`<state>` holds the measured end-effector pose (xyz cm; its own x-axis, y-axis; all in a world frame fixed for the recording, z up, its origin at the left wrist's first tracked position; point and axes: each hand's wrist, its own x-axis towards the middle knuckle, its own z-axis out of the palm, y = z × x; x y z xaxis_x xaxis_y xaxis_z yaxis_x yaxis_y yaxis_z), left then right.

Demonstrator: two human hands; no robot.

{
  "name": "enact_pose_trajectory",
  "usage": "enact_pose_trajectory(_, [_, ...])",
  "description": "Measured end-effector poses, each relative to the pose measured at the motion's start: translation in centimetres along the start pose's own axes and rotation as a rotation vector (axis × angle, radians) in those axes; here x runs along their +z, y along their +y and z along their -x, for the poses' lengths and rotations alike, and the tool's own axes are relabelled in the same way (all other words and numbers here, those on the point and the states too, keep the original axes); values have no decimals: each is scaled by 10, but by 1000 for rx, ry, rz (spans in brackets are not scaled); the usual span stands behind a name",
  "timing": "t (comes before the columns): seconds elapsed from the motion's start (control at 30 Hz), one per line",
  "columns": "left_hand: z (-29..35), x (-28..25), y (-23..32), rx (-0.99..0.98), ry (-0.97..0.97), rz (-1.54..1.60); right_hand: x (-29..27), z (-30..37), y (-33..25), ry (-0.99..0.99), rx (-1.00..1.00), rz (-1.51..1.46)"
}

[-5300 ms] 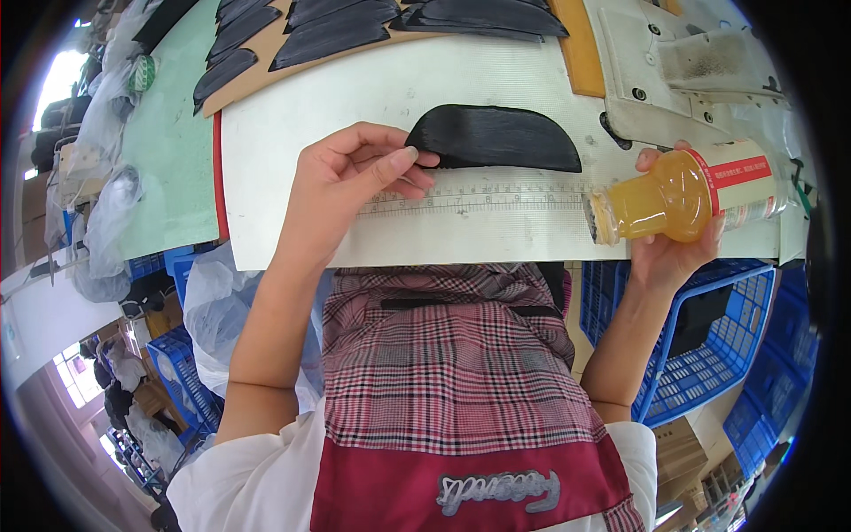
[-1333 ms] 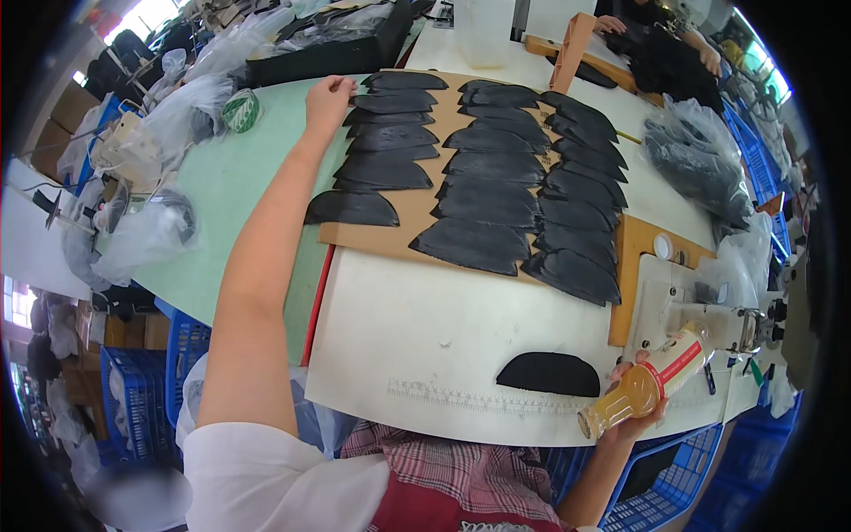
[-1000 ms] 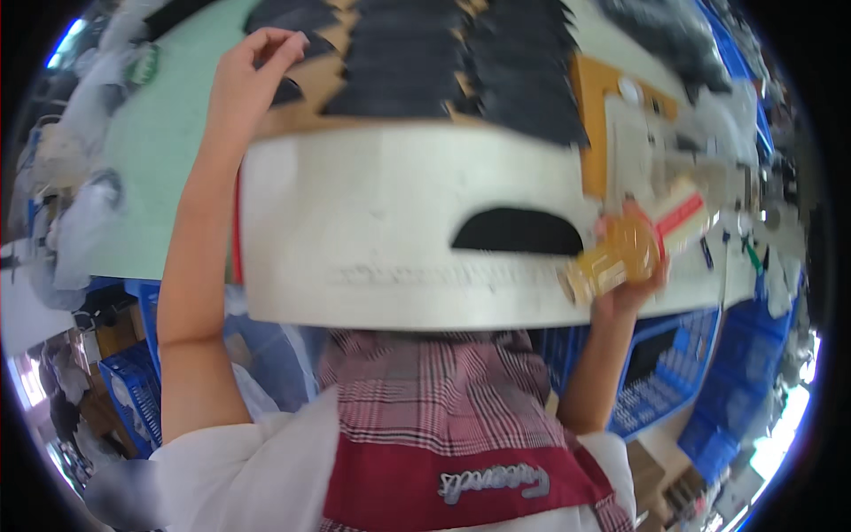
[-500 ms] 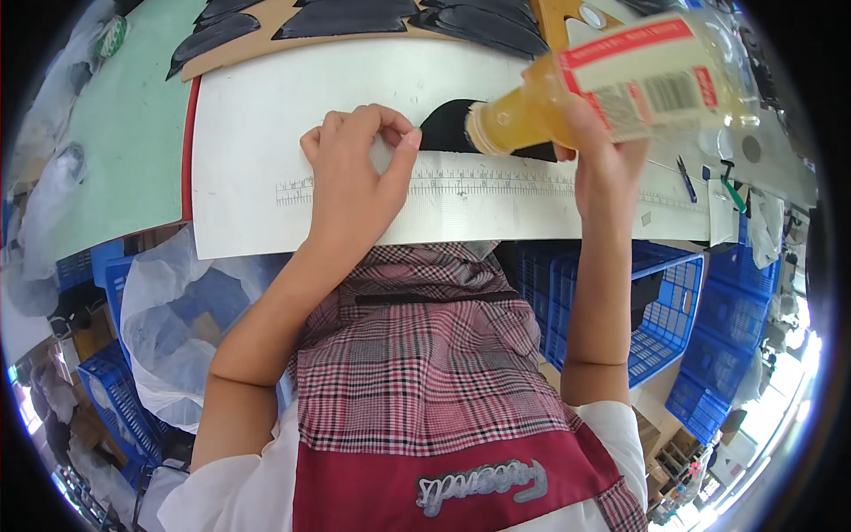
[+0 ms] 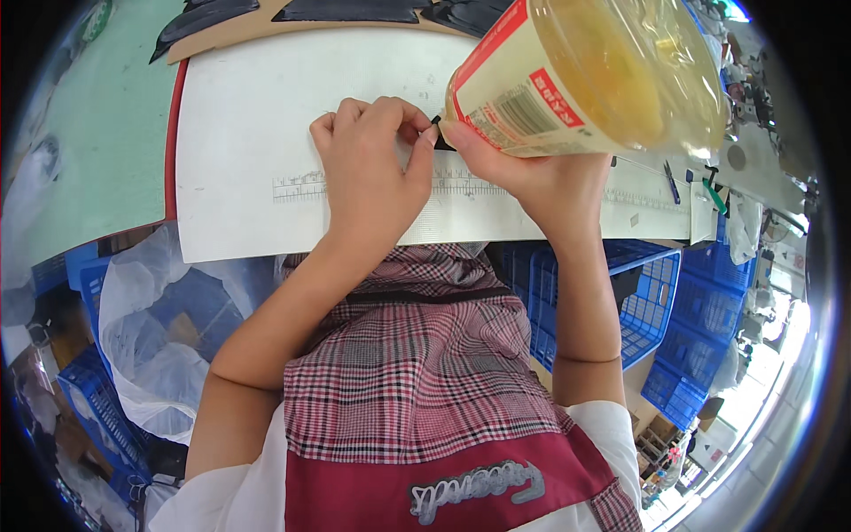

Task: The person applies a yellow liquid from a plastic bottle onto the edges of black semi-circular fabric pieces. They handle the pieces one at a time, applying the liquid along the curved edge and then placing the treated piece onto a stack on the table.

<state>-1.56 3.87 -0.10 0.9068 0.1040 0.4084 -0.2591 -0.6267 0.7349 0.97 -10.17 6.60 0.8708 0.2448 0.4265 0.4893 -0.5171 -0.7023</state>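
Resting on white board [image 5: 248, 133], left hand [image 5: 368, 173] pinching black piece [image 5: 441, 133], right hand [image 5: 532, 173] grip round bottle [image 5: 603, 71], blue crates [image 5: 674, 301]

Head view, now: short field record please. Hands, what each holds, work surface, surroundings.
left hand: on the white board, fingertips pinching a small black piece
right hand: grips a clear bottle of yellow liquid, tilted
ruler: flat along the board's near edge
behind: black cut pieces on cardboard
right of lap: blue crates
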Motion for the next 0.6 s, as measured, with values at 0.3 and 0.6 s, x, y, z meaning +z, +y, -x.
enact_pose_trajectory(0.3, [0,2,-3,3,-47,-42,-61,27,34,178,119,110])
enact_pose_trajectory(0.6, [-1,-1,-4,1,-90,-78,-99,33,48,431,198,-26])
